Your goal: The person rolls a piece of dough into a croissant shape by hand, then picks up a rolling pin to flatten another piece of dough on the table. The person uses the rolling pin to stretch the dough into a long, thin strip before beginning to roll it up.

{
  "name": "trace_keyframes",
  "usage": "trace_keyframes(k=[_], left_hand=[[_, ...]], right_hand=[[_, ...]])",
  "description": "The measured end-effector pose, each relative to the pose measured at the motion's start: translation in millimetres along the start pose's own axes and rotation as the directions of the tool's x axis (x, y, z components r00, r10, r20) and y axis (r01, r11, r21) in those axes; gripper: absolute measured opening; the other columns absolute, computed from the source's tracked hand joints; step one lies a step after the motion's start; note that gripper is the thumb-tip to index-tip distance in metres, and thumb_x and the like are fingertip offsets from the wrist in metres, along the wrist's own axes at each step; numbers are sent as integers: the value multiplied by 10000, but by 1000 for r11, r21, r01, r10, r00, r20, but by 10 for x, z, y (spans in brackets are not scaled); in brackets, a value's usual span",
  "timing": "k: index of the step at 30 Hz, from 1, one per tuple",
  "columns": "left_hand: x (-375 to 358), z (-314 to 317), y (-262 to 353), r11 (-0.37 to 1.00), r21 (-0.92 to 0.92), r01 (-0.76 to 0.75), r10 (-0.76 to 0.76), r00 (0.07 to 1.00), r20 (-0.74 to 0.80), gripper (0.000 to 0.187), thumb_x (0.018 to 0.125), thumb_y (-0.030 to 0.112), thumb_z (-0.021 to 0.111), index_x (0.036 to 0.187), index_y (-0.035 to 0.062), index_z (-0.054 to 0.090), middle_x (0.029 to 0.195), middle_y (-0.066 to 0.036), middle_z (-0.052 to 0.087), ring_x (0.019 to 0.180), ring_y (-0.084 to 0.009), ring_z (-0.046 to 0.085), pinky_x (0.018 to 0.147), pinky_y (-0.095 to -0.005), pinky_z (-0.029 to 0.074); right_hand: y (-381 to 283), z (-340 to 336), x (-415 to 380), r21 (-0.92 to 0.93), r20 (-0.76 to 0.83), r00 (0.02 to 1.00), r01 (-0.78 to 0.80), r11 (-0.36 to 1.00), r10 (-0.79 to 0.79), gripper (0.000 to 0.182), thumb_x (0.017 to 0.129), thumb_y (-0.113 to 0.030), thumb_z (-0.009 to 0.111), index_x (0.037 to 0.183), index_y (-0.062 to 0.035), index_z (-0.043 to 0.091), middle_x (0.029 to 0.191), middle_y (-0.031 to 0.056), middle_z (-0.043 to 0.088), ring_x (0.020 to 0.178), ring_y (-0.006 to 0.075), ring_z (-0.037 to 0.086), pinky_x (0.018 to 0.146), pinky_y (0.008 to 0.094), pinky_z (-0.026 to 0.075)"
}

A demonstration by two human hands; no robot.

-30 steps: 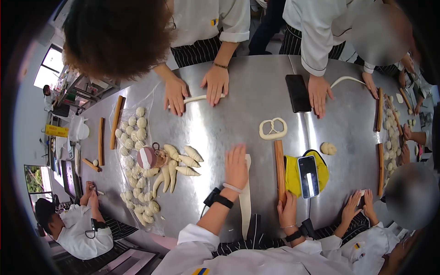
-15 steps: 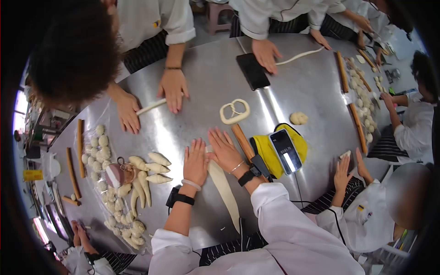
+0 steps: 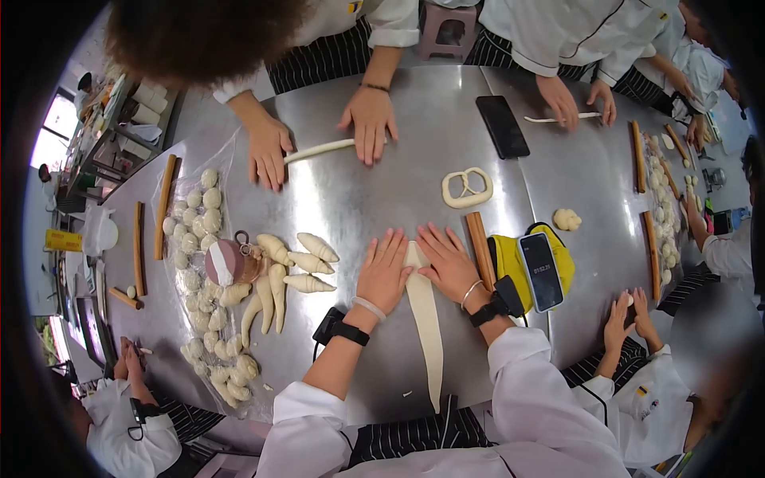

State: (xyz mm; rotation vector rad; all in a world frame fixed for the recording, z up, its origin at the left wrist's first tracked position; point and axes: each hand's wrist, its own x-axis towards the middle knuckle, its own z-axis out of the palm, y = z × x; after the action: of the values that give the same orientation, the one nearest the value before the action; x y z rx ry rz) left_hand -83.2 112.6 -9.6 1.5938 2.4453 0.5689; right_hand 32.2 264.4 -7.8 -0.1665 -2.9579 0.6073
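Note:
A long flat strip of dough [image 3: 426,323] lies on the steel table, wide at the far end and tapering to a point near the front edge. My left hand [image 3: 384,271] lies flat at the left side of its wide end, fingers stretched. On the right side of that end rests my right hand [image 3: 450,264], also flat with its fingers extended. The thumbs are near each other over the dough. Just right of my right hand is a wooden rolling pin [image 3: 480,253]. Beyond my hands sits a pretzel-shaped dough [image 3: 467,188].
Shaped rolls [image 3: 309,263] and dough balls [image 3: 191,239] lie left, beside a round lidded container [image 3: 227,263]. A phone [image 3: 540,271] on yellow cloth [image 3: 562,259] is right. Another phone [image 3: 503,127] is farther back. Co-workers' hands [image 3: 370,123] roll dough across the table.
The whole view has shifted, so the table items appear farther right. My hands remain at the wide end of the strip, a little farther apart, showing more dough. A co-worker's hand has left the table beside the black phone.

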Motion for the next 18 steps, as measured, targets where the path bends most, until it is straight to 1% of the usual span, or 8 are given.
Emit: trace_keyframes(k=[3,5,8,10,12,14,15,18], left_hand=[[-83,-16,34,1000,1,-17,17,1000,8,573,887,242,540,1380,11,364,1459,-118,344,1380,-247,269,1139,-423,178],[-132,-39,54,1000,-21,-8,9,998,57,573,891,196,523,1391,-8,331,1475,-118,316,1391,-264,241,1139,-434,178],[-154,-7,62,996,-79,29,-27,999,20,591,880,188,537,1395,-8,323,1472,-128,317,1393,-267,237,1140,-431,181],[-6,19,57,996,-83,19,-20,1000,-11,599,877,190,538,1397,-11,318,1473,-133,314,1393,-269,236,1141,-431,182],[77,59,56,996,-91,12,-15,999,-37,607,874,193,539,1399,-15,314,1473,-138,311,1394,-270,235,1141,-431,183],[75,97,65,1000,0,-10,10,999,-40,624,875,227,538,1400,-21,310,1473,-145,308,1392,-272,239,1141,-424,184],[47,96,75,1000,1,-3,3,999,-35,624,875,227,538,1400,-21,310,1473,-145,308,1392,-272,239,1141,-424,184],[-73,40,57,997,64,-42,40,998,45,636,882,272,529,1401,-24,308,1474,-143,307,1391,-271,242,1141,-414,185]], right_hand=[[-22,-9,-100,22,10,1000,5,1000,-5,561,873,-329,563,1330,-26,441,1446,104,367,1374,280,264,1130,452,188],[-20,-2,-150,18,14,1000,17,1000,-17,558,873,-317,565,1332,-26,439,1446,102,367,1374,281,265,1129,451,190],[-34,7,-99,21,-20,1000,11,1000,-11,588,870,-346,564,1338,-17,428,1449,116,359,1376,282,265,1127,459,186],[-92,-15,48,33,-107,993,-47,998,50,641,872,-408,543,1350,-3,409,1455,132,348,1382,277,256,1125,474,172],[-38,39,180,-6,-72,997,-13,1000,13,669,870,-437,532,1358,1,397,1459,136,339,1385,273,250,1125,480,163],[-22,65,169,-43,-33,999,20,999,-21,699,867,-466,521,1365,5,386,1464,141,331,1389,270,243,1124,486,154],[-21,24,121,-64,4,999,38,997,-38,710,864,-478,516,1371,1,381,1467,137,327,1391,266,237,1125,487,150],[-43,-47,-2,-96,66,997,57,994,-50,733,848,-489,528,1381,-10,371,1472,124,322,1395,260,228,1126,488,146]])
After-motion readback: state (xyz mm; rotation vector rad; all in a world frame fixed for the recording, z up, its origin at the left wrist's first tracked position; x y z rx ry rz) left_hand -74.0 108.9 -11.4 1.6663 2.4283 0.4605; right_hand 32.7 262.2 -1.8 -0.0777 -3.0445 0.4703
